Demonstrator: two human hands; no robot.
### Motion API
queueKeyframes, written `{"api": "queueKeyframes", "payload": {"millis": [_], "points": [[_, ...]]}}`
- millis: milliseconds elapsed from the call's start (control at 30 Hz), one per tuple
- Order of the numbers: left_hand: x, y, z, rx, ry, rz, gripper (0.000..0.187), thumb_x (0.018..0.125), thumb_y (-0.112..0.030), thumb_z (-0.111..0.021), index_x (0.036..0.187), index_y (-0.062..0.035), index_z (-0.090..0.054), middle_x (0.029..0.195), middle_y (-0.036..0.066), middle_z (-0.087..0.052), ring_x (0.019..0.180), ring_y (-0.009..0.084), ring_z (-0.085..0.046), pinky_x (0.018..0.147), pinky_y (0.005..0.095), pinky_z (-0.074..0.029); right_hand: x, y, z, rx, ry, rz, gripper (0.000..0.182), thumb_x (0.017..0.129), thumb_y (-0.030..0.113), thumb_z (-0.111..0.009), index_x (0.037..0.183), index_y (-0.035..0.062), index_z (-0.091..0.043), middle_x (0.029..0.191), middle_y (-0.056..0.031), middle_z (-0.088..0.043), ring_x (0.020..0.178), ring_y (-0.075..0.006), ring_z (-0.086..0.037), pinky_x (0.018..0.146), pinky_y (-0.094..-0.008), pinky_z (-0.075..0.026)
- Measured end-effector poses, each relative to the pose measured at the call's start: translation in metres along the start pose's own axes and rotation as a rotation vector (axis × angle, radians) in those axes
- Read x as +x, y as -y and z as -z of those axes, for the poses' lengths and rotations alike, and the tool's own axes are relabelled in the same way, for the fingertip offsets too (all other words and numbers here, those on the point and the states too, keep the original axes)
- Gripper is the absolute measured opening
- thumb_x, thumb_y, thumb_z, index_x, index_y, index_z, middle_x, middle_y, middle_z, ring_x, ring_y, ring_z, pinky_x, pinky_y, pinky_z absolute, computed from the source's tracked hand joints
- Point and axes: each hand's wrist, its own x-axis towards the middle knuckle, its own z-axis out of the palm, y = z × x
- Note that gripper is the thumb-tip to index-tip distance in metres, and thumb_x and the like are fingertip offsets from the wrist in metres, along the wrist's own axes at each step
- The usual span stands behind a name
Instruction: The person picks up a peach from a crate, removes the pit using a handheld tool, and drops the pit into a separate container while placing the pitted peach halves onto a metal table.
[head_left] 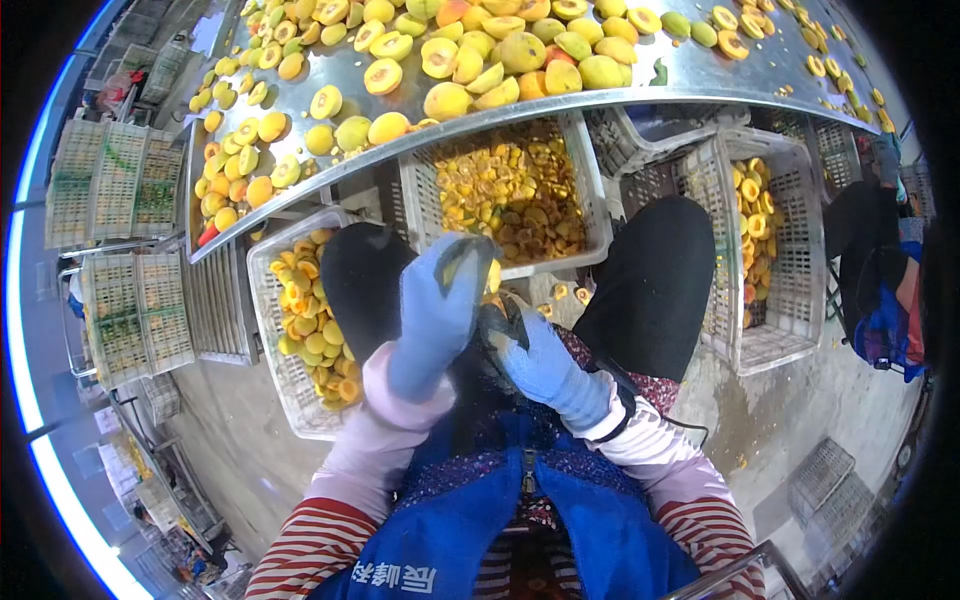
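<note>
"Where's the yellow fruit [494, 277]?"

"At three o'clock on the left hand [440, 295], whose fingers seem curled round it."

"And the right hand [545, 365]?"

"Five o'clock from the fruit, fingers bent; I can't tell what it pinches."

"How will the fruit handle?"

"Probably light, soft, slippery (cut flesh usually is): hold its sides gently."

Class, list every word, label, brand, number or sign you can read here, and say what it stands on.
"辰峰科": white lettering, upside down, on the bright blue cloth garment; the third character is only partly clear.
Stacked white plastic crates at left: any print is too small to read.
No other readable text.
</note>
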Motion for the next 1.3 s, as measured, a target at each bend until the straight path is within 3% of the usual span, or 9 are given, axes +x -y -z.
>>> {"api": "queueKeyframes", "payload": {"millis": [67, 233, 267, 367, 400, 467, 533, 667, 1300], "points": [[0.001, -0.003, 0.001, -0.033, 0.018, -0.054, 0.017, 0.085, -0.01, -0.052, 0.092, 0.002, -0.061, 0.08, 0.009, -0.062, 0.074, 0.0148, -0.059, 0.067, 0.0279, -0.047, -0.001, -0.024, -0.006, -0.331, -0.192, 0.182, 0.031, 0.082, 0.011, -0.057, 0.109, -0.0022, -0.05, 0.087, -0.0146, -0.059, 0.079, -0.0253, -0.058, 0.074, -0.0349, -0.046], [-0.011, -0.011, 0.008, 0.293, -0.101, -0.029, 0.025, 0.082, -0.028, -0.055, 0.098, -0.0088, -0.059, 0.089, 0.017, -0.061, 0.083, 0.0342, -0.06, 0.073, 0.04, -0.049, 0.005, -0.003, -0.007, 0.612, 0.163, 0.107, 0.038, 0.091, 0.013, -0.046, 0.127, 0.0022, -0.038, 0.118, -0.0087, -0.048, 0.103, -0.0213, -0.05, 0.088, -0.0356, -0.044], [-0.011, -0.006, 0.011, 0.264, -0.108, -0.045, 0.027, 0.082, -0.03, -0.055, 0.097, -0.0078, -0.058, 0.087, 0.018, -0.061, 0.083, 0.0346, -0.06, 0.074, 0.0399, -0.048, 0.003, -0.015, -0.001, 0.475, -0.025, -0.111, 0.041, 0.093, 0.016, -0.044, 0.13, 0.0011, -0.034, 0.124, -0.0113, -0.045, 0.109, -0.0232, -0.047, 0.092, -0.0366, -0.041], [-0.011, -0.006, 0.034, 0.479, -0.001, 0.061, 0.033, 0.085, -0.037, -0.053, 0.098, -0.0069, -0.057, 0.085, 0.017, -0.062, 0.08, 0.0353, -0.06, 0.072, 0.0409, -0.048, 0.046, -0.081, 0.025, -0.15, -0.039, 0.344, 0.05, 0.091, 0.041, -0.047, 0.12, 0.0008, -0.043, 0.093, -0.0066, -0.054, 0.077, -0.0121, -0.049, 0.068, -0.026, -0.043], [-0.013, 0.0, 0.041, 0.429, 0.007, 0.025, 0.034, 0.085, -0.038, -0.053, 0.098, -0.007, -0.058, 0.086, 0.016, -0.062, 0.081, 0.0348, -0.06, 0.073, 0.0404, -0.048, 0.057, -0.068, 0.032, -0.679, 0.012, 0.824, 0.052, 0.09, 0.034, -0.05, 0.125, -0.0023, -0.04, 0.109, -0.0154, -0.051, 0.096, -0.0233, -0.048, 0.082, -0.031, -0.04], [-0.018, -0.004, 0.05, 0.306, 0.068, 0.05, 0.038, 0.084, -0.041, -0.053, 0.098, -0.0062, -0.059, 0.09, 0.016, -0.062, 0.085, 0.0341, -0.059, 0.076, 0.0395, -0.047, 0.032, -0.024, 0.022, -0.554, 0.153, 0.394, 0.052, 0.09, 0.026, -0.049, 0.129, -0.0064, -0.038, 0.124, -0.0261, -0.047, 0.113, -0.0353, -0.047, 0.094, -0.0377, -0.038], [-0.025, -0.03, 0.069, 0.181, 0.181, 0.158, 0.045, 0.084, -0.046, -0.052, 0.098, -0.0043, -0.059, 0.097, 0.017, -0.062, 0.092, 0.0336, -0.058, 0.081, 0.0386, -0.046, 0.066, -0.072, 0.032, -0.673, 0.202, 1.001, 0.052, 0.091, 0.026, -0.048, 0.129, -0.008, -0.037, 0.124, -0.0264, -0.047, 0.113, -0.0348, -0.047, 0.095, -0.0377, -0.037], [-0.037, -0.016, 0.055, 0.379, 0.027, 0.079, 0.043, 0.085, -0.044, -0.051, 0.1, -0.005, -0.059, 0.098, 0.016, -0.062, 0.093, 0.033, -0.058, 0.081, 0.0388, -0.046, 0.029, -0.074, 0.006, -0.399, 0.079, 0.377, 0.05, 0.093, 0.024, -0.046, 0.128, -0.0095, -0.036, 0.125, -0.0257, -0.045, 0.113, -0.0331, -0.045, 0.095, -0.0356, -0.037], [-0.028, -0.03, 0.018, 0.357, 0.292, 0.021, 0.033, 0.084, -0.04, -0.053, 0.099, -0.0107, -0.06, 0.09, 0.015, -0.063, 0.086, 0.0323, -0.06, 0.075, 0.039, -0.047, -0.004, -0.106, 0.053, 0.072, 0.05, 0.116, 0.047, 0.092, 0.033, -0.048, 0.125, -0.0007, -0.04, 0.106, -0.0089, -0.051, 0.089, -0.0178, -0.05, 0.079, -0.0302, -0.043]]}}
